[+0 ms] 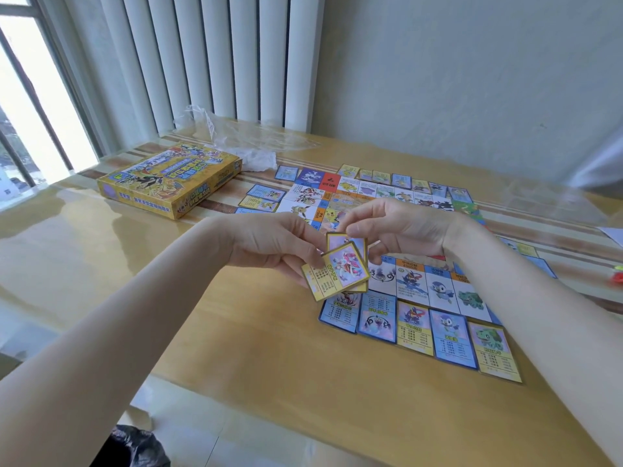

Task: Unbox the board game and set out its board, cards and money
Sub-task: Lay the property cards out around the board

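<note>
Head view: mid-frame, the left hand (pixel 269 246) pinches a yellow-bordered card (pixel 335 271) while the right hand (pixel 397 230) grips a second card (pixel 347 239) behind it, above the board (pixel 387 197); five cards (pixel 421 328) line its lower edge, the box (pixel 168 178) upper left

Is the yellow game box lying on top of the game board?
No, the yellow game box lies on the bare table to the left of the game board, apart from it.
</note>
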A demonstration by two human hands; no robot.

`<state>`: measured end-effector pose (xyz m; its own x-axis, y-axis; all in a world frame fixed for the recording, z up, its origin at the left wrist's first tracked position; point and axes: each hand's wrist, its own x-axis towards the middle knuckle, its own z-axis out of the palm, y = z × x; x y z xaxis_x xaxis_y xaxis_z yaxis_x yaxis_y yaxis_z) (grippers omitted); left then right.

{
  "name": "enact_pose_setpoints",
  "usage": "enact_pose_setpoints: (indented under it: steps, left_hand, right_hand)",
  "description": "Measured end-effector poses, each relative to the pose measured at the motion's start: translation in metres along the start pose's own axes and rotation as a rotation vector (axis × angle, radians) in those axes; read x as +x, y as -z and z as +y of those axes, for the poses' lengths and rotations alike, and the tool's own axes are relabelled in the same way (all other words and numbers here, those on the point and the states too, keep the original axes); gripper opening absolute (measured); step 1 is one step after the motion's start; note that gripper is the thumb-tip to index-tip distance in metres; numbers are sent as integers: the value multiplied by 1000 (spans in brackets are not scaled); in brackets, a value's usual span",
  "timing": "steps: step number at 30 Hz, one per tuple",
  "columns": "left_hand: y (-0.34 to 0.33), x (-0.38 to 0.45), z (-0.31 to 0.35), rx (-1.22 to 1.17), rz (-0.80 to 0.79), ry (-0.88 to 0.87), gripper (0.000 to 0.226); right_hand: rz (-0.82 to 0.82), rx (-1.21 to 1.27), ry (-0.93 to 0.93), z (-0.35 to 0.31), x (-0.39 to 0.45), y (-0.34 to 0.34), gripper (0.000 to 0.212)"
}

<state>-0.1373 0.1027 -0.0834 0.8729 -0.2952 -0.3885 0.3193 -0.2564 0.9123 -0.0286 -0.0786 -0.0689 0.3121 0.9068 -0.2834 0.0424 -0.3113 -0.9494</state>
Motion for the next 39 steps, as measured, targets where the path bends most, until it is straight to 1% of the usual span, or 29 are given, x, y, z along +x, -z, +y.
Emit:
enact_pose_setpoints:
  steps: [1,2,4,6,8,9,11,14,17,18,21,23,26,28,30,32,35,39]
  left_hand:
    - [0,0,1,9,-1,-6,29]
    - [1,-1,1,18,-5,-11,31]
    - [2,-2,1,33,-22,-11,25]
    - [2,-6,3,56,-76,-14,21]
    - [1,-7,4,77,-135,-16,31]
    - [1,-7,4,84,-141,-12,36]
    - [3,-4,0,108,-87,-2,39]
    - [8,0,-4,154,-57,9,40]
    - [12,2,-7,177,-14,20,60]
    - [12,3,-7,178,-29,17,56]
    - [12,4,-7,141,-61,5,26]
    - [9,3,-6,120,-63,-11,18]
    - [8,5,-7,96,-17,-26,15]
    - [6,4,-8,102,-14,-37,15]
    - [5,2,-7,125,-2,-57,20]
    - [3,0,-5,88,11,-64,29]
    - [5,-4,0,-3,107,-96,21]
    - [6,-4,0,-34,244,-187,14]
  right_hand:
    - [-11,-2,-2,0,-1,0,13]
    - [-23,-4,-7,-1,-3,0,14]
    - [-70,-10,-12,0,-4,-1,9]
    - [-119,-9,-13,1,-4,0,18]
    - [-153,4,-12,0,-4,-2,26]
    - [-170,19,-6,0,-4,-3,24]
    - [-186,47,8,-2,-5,-5,16]
    - [-229,62,17,-4,-4,-4,15]
    - [-250,60,24,-6,-4,-3,17]
    - [-245,61,25,-7,-5,-4,16]
    - [-215,60,32,-10,-7,-6,11]
    - [-207,54,26,-12,-9,-8,11]
    - [-214,27,11,-12,-9,-8,11]
    - [-204,-13,-6,-11,-9,-8,13]
    - [-177,-36,-23,-10,-7,-7,24]
    - [-142,-40,-41,-9,-7,-8,18]
    - [-68,-81,-75,-7,-6,-8,24]
    - [-19,-135,-107,-9,-5,-13,24]
